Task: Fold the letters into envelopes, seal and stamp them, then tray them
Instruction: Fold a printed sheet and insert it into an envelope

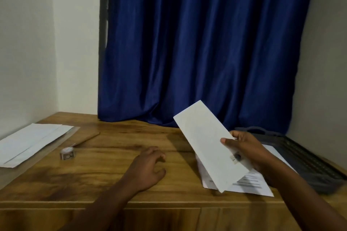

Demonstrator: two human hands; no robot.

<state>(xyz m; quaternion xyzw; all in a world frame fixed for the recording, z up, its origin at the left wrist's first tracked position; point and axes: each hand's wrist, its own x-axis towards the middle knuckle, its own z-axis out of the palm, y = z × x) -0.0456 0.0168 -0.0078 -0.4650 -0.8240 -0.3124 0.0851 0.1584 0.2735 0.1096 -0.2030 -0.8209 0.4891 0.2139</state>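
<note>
Envelope (pixel 206 142), white and long, is held up off the table (pixel 105 167) on the right side of the view, tilted so that its far end rises toward the blue curtain (pixel 197 43) and its near end dips toward the table's front edge. The right hand (pixel 247 150) grips it along its right long edge, thumb pressed on the face turned to the camera and the other fingers curled behind it. A small stamp (pixel 236 157) with a dark mark sits on that face, just beside the thumb's base.

Beneath the envelope, printed letters (pixel 249 182) lie flat in a loose pile on the table; the envelope's low end hangs just above them, and whether it touches them cannot be told. Right of the pile, a dark slatted tray (pixel 308 163) rests at the table's right edge, partly behind the right forearm.

The left hand (pixel 148 167) is near the middle of the table, well apart from the envelope, palm down with fingers loosely curled and holding nothing; its fingertips seem to rest on the wood.

At the far left, more white envelopes (pixel 32 142) lie stacked on a clear sheet (pixel 70 133) beside the wall. Between that stack and the left hand stands a small roll of stamps (pixel 67 153), with a brown envelope (pixel 88 137) lying flat just behind it.
</note>
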